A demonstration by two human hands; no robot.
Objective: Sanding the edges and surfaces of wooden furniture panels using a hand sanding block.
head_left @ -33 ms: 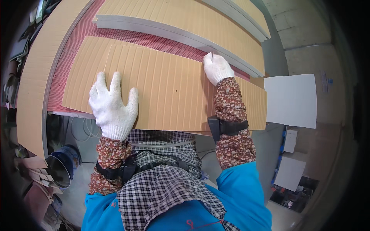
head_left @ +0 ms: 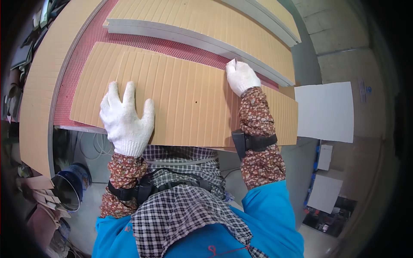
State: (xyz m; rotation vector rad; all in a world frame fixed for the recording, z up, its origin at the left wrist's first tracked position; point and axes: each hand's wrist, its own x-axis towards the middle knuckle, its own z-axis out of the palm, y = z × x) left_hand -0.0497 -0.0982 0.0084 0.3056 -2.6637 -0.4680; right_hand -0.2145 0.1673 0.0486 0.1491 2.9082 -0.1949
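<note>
A tan ribbed board [head_left: 185,112] with a small dark hole lies across the near part of the table, on top of a similar tan board [head_left: 88,92] that shows past its left end. My left hand [head_left: 127,118], in a white knit glove, rests on the upper board's left part with fingers spread. Near the board's far edge, toward the right, my gloved right hand [head_left: 243,77] is closed. A small pale flat piece [head_left: 232,63] sticks out between its thumb and fingers; most of it is hidden by the glove.
Beyond the boards, stacked tan panels [head_left: 193,26] with grey edges lie on red mesh [head_left: 81,64]. A long tan panel [head_left: 36,103] runs along the left. At right is a white sheet [head_left: 325,112]. A blue bucket [head_left: 71,185] stands lower left.
</note>
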